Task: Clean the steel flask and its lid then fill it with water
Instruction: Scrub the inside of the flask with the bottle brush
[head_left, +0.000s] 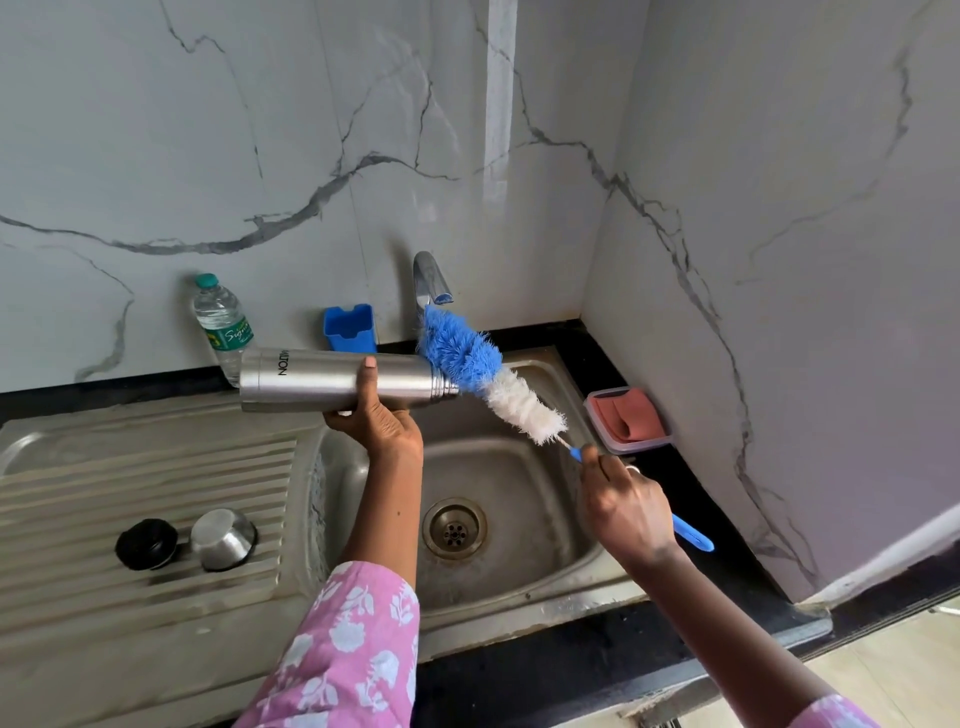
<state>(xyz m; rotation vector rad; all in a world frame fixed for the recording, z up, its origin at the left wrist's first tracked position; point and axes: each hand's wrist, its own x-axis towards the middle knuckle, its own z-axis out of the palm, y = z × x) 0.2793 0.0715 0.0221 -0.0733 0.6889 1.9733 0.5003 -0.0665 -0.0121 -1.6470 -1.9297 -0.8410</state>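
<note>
Two things are being held above the sink (574, 597).
The steel flask (322, 382) is being gripped sideways by the left hand (379, 422), the brush (470, 361) by the right hand (623, 506), bristles touching its mouth.

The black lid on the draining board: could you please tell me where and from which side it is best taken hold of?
Probably by its round rim, from above, pinching its near and far sides. The black lid lies flat on the ribbed draining board, and the steel cup sits close on its right, so that side is crowded.
</note>
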